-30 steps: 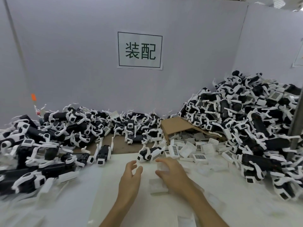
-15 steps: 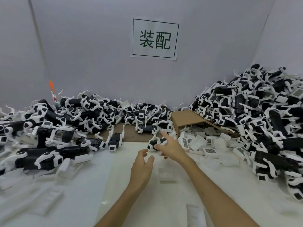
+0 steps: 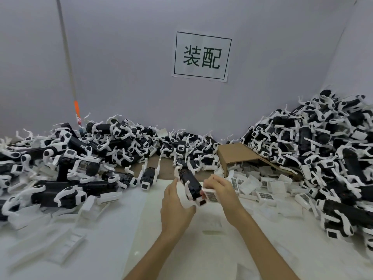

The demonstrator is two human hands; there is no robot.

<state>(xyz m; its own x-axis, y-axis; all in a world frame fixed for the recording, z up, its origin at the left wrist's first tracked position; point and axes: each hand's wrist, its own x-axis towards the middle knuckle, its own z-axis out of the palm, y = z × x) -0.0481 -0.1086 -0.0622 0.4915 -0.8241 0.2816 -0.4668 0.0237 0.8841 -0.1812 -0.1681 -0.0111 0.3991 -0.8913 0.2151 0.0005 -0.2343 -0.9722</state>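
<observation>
black device (image 3: 191,184) gripped by left hand (image 3: 175,207); right hand (image 3: 222,190) pinches barcode cover (image 3: 211,196); device piles (image 3: 323,148) flank, cardboard box (image 3: 236,154) behind.

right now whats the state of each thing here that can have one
black unit, lifted off the table, gripped by the left hand
barcode piece, pinched by the right hand, touching the unit's near end
cardboard box, tipped over and open, white pieces spilled in front of it
wall sign, stuck flat on the wall
</observation>
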